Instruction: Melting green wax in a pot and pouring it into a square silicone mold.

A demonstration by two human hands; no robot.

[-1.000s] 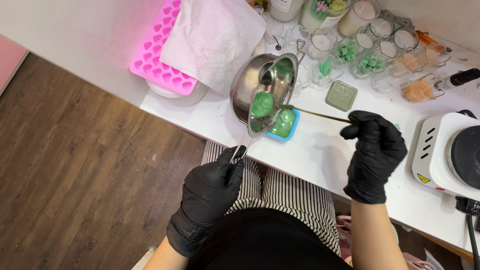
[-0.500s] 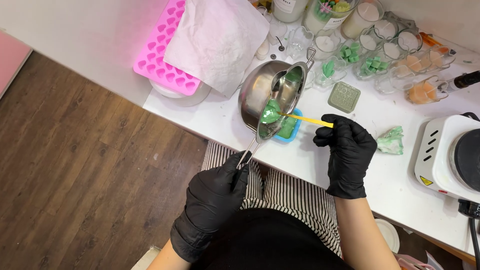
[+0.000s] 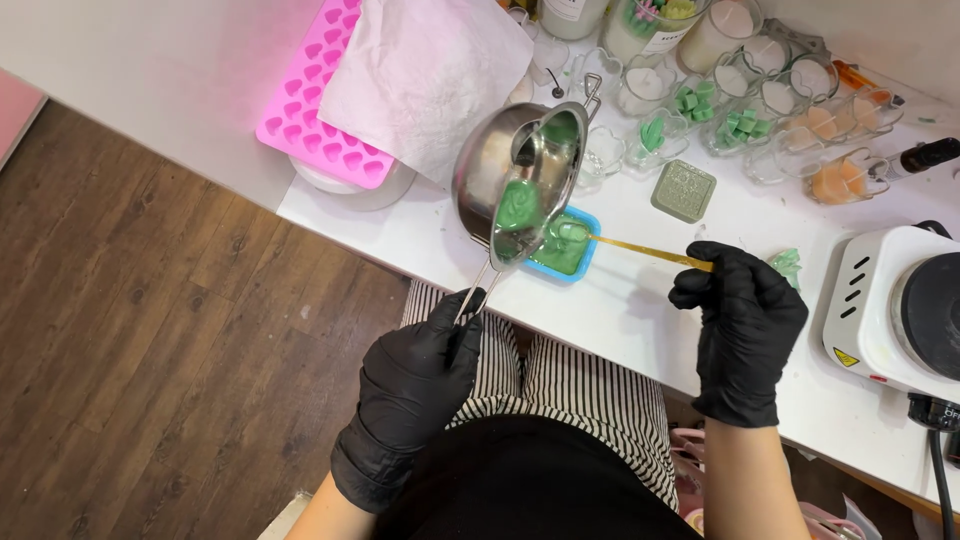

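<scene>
Head view: the left hand (image 3: 415, 385) grips the tilted steel melting pot (image 3: 515, 185) by its handle, green wax (image 3: 520, 205) running toward the blue mould (image 3: 565, 250); the right hand (image 3: 745, 320) pinches a yellow stick (image 3: 650, 250), its tip in the mould.

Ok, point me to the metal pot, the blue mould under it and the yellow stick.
metal pot (image 3: 490, 175), head view, on its bare inner wall.
blue mould (image 3: 586, 255), head view, on its right blue rim.
yellow stick (image 3: 645, 249), head view, mid-shaft between mould and right hand (image 3: 745, 325).
</scene>
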